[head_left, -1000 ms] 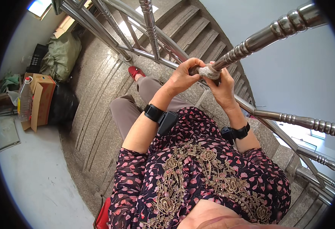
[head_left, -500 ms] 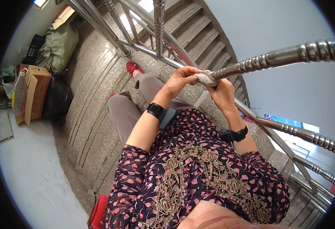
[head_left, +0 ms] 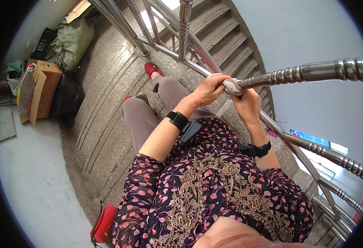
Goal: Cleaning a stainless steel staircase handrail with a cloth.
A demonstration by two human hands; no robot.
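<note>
One pale cloth (head_left: 232, 86) around baluster (head_left: 287, 77) | left hand (head_left: 208, 89), right hand (head_left: 248, 106) pinching it | railing (head_left: 184, 29) before steps (head_left: 222, 36) | carton (head_left: 43, 99), sack (head_left: 71, 45) leftward

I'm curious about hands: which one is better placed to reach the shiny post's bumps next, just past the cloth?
Probably the right hand: it is beside the bumps on the metal post. The left hand is farther, across the pale cloth.

The cloth (head_left: 232, 86) is located on the baluster (head_left: 305, 74), between the left hand (head_left: 209, 89) and the right hand (head_left: 248, 105). The steps (head_left: 219, 35) lie beyond the railing (head_left: 163, 49). At far left, the bottle (head_left: 25, 93) is positioned left of the carton (head_left: 44, 95); the sack (head_left: 74, 44) lies beyond the carton.
</note>
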